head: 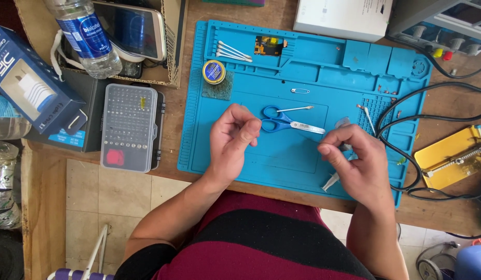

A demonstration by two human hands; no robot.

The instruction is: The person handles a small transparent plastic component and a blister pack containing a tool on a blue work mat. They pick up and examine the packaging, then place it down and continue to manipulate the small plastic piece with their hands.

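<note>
I see a wooden tabletop (448, 212) carrying a blue ribbed mat (302, 67). A blue carton (30, 83) lies far left beside a clear bit case (129, 127); a white box (344, 18) sits at top. Black cables (422, 103) loop right, past a yellow plate (450, 155). Blue scissors (284, 123) lie on the mat between my hands. My left hand (231, 142) curls loosely, its grip holding nothing I can make out. My right hand (354, 163) pinches a small clear syringe (333, 179) over the mat's near edge.
</note>
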